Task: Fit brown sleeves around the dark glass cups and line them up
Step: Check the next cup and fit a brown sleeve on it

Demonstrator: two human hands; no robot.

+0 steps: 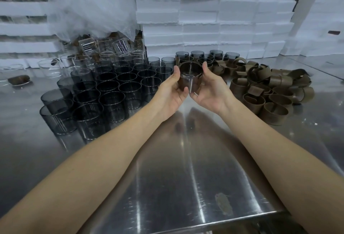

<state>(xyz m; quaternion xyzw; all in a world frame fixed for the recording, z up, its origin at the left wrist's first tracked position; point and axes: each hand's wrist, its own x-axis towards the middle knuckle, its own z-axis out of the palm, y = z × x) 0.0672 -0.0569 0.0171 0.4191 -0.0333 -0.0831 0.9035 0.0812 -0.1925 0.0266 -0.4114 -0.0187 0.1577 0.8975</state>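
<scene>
Brown sleeve (183,82) is wrapping one empty cup (190,77), which left hand (172,92) and right hand (209,89) are gripping together. Bare cups (111,92) are crowding at nine o'clock, too many to count; loose sleeves (268,88) are heaping at three.

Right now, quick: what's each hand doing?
Left hand: closed on the dark glass cup with a brown sleeve, gripping its left side.
Right hand: closed on the same cup's right side.

A shiny steel table (186,187) fills the lower part of the view. Behind it, white foam boxes (201,10) stand in high stacks, and more white stacks (316,19) rise at the right. At the left back, a crumpled clear plastic sheet (93,6) hangs over clear glass beakers (104,49). A small brown piece (19,80) lies near the left edge of the table.
</scene>
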